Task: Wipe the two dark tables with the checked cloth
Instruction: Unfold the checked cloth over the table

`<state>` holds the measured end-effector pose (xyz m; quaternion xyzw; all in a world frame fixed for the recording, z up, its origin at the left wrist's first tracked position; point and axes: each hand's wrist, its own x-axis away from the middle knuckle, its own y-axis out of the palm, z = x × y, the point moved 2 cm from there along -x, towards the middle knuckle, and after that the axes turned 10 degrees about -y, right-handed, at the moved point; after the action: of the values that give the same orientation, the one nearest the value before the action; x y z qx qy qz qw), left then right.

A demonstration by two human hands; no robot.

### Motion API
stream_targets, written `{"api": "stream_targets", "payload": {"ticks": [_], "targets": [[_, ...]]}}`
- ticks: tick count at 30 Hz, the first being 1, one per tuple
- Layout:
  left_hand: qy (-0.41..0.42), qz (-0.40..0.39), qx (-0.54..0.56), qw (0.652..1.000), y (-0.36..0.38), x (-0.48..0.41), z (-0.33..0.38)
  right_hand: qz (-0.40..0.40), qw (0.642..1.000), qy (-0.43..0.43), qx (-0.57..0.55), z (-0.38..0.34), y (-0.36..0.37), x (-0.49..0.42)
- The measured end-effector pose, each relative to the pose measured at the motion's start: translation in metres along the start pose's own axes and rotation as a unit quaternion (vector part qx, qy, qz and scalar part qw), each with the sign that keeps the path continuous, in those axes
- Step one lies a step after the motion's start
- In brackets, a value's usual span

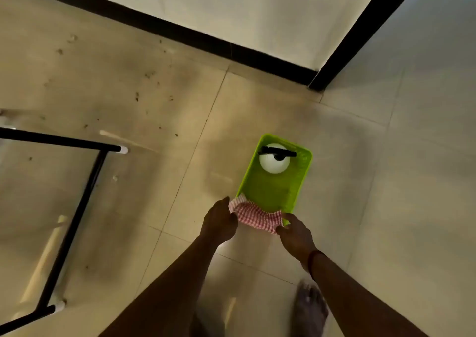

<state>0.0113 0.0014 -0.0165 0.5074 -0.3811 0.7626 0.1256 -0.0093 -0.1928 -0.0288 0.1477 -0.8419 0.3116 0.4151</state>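
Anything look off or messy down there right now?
Dark specks of debris litter the floor beyond the black frame. Otherwise nothing stands out: left hand and right hand hold the checked cloth over the green tray's near end.

One wide-angle head-worn camera looks steeply down at the pale tiled floor [154, 78], facing a black-skirted wall corner [313, 80]. The left hand [219, 223] and right hand [296, 236] enter from the bottom edge, holding the red-and-white checked cloth [257, 215] just below centre.
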Motion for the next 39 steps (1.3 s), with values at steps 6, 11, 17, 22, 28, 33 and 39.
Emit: {"api": "stream_targets", "payload": {"ticks": [6,11,17,22,28,33,39], "targets": [[-0.085,-0.098,0.233,0.964,0.034,-0.047,-0.024,0.050,0.995,0.064,-0.058,0.029,0.022,-0.027],[-0.038,-0.024,0.133,0.990,0.035,-0.051,-0.023,0.095,0.991,0.072,-0.057,0.042,0.033,-0.031],[-0.101,0.041,0.085,0.990,0.024,-0.031,-0.019,0.157,0.985,0.001,0.073,0.022,0.025,-0.006],[-0.226,-0.103,0.324,0.913,0.002,0.000,-0.017,0.119,0.979,-0.065,0.150,0.006,0.004,0.021],[-0.242,-0.169,0.428,0.854,-0.035,0.065,-0.013,0.129,0.971,-0.131,0.152,-0.021,-0.032,0.070],[-0.185,-0.103,0.493,0.844,-0.063,0.126,-0.009,0.174,0.965,-0.189,0.059,-0.052,-0.059,0.123],[-0.109,-0.111,0.593,0.790,-0.100,0.202,-0.009,0.185,0.952,-0.188,-0.156,-0.094,-0.087,0.191]]}}
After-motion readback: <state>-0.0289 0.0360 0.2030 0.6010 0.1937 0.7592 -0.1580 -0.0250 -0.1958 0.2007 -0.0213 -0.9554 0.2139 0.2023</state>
